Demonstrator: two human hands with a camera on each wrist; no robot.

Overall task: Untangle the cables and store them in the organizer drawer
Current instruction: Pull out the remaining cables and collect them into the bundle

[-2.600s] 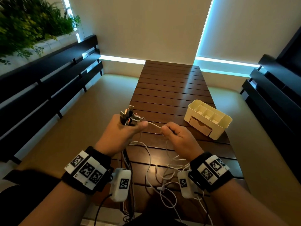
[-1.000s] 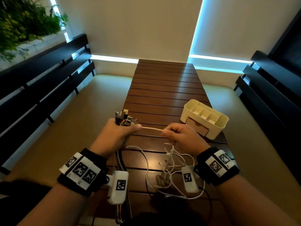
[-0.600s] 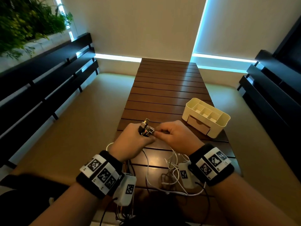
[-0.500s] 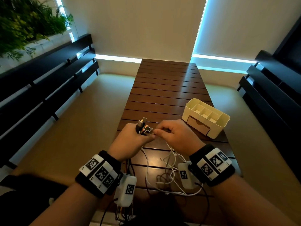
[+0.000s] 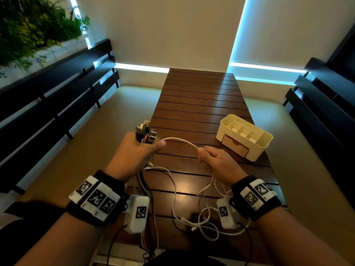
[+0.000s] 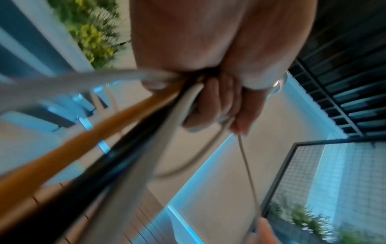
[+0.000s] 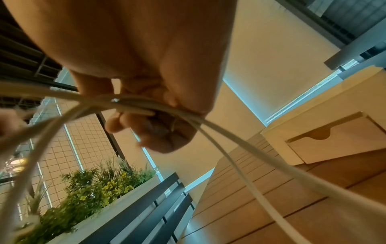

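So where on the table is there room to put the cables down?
The far table slats beyond the organizer are bare, as is the strip left of it. Near the person it is crowded with looped white cables.

White cable (image 5: 182, 141) over a dark brown slatted table (image 5: 199, 100); cream organizer (image 5: 267, 140) with a tan drawer (image 5: 235, 145); black wristbands (image 5: 107, 189) bearing black-and-white square-patterned tags; orange and black cables (image 6: 87, 148); green plant (image 5: 28, 25) with yellow flowers

Dim warm room, cyan window glow; wrist views blurred (edges warped).
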